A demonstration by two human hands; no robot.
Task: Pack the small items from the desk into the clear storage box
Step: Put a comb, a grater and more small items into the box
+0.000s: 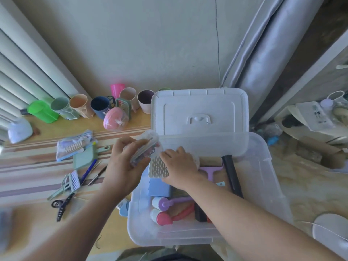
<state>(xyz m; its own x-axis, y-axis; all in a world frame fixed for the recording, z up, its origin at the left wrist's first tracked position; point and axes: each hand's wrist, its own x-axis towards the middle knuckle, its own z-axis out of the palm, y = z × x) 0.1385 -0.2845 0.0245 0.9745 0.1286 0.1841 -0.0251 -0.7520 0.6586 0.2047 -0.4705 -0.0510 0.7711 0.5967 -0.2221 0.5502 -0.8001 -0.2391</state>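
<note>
a: where is the clear storage box (267, 185) sitting?
b: at the desk's (28, 166) right edge, lid leaning open.
a: and the hands?
b: left hand (123, 166) is gripping a clear pouch (144, 149) over the box's rim; right hand (178, 166) is pressing flat on items inside.

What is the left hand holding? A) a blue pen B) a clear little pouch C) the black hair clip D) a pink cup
B: the left hand grips a clear little pouch at the storage box's left edge, apart from the black hair clip on the desk.
</note>
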